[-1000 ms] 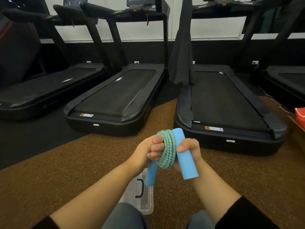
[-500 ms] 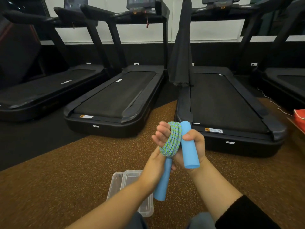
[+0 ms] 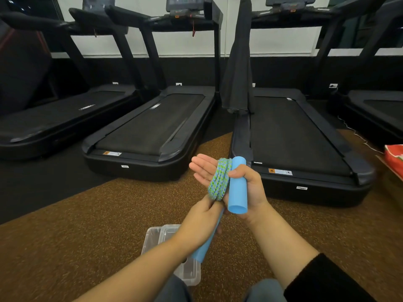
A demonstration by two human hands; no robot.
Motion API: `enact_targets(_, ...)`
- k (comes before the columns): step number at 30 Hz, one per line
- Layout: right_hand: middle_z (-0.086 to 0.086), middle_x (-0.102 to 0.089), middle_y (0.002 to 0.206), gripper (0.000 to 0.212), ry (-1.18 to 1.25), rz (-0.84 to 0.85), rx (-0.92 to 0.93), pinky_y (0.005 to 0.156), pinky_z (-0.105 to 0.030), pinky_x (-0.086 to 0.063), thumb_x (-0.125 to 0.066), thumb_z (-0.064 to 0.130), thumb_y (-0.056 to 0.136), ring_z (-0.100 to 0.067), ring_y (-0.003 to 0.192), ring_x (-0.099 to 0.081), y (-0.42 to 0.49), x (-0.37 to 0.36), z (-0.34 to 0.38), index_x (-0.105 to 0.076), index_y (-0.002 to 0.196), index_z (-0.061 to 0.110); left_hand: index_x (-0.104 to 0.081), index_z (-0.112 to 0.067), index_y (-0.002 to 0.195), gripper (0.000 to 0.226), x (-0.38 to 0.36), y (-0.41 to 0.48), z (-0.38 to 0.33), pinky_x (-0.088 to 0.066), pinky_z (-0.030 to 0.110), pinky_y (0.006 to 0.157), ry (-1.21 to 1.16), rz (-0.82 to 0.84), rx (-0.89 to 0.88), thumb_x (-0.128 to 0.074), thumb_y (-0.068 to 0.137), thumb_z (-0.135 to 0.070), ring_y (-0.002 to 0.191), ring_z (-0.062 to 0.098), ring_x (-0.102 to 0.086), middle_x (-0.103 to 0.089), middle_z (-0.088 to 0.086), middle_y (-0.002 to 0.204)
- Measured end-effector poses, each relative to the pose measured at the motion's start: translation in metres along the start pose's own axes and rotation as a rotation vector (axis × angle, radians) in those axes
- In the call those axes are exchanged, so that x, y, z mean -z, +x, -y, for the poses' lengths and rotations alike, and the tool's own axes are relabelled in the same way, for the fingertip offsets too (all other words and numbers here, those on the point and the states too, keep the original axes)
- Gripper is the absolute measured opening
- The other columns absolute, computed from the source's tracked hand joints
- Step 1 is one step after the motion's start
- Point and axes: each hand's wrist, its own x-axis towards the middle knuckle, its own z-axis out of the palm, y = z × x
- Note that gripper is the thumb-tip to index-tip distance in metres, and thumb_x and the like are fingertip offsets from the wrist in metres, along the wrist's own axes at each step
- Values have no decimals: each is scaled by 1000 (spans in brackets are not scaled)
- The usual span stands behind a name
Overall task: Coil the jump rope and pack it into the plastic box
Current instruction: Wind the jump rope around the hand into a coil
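Observation:
The jump rope's green-and-blue cord (image 3: 219,179) is coiled around the flat, outstretched fingers of my right hand (image 3: 250,188). That hand's thumb pins one light blue foam handle (image 3: 237,192) upright against the palm. My left hand (image 3: 200,223) sits just below the coil, closed around the second blue handle (image 3: 202,251), which points down and to the left. The clear plastic box (image 3: 150,238) lies on the floor beneath my left forearm, partly hidden by it.
Several black treadmills (image 3: 148,131) line the floor ahead, close behind my hands. A dark cloth (image 3: 237,68) hangs from one treadmill's rail. A red bag (image 3: 394,158) sits at the right edge. Brown speckled rubber flooring (image 3: 87,225) surrounds the box.
My left hand has slid down off the coil onto the lower handle. The fingers of my right hand have opened out flat under the coil. The box has come more into view.

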Motion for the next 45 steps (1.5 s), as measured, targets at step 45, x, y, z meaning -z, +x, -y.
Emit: enact_targets(45,-21,-64,118,67,-163,195,-400,84,-31,-54,-81,18,63,-29,115,-59,-24,-29,33,-58,123,-2,-59,-22,103,54,-8,-14,-3,-52,26,49,-165,-9,-157,-67,58,-52,56,18,-63,-69,2,64)
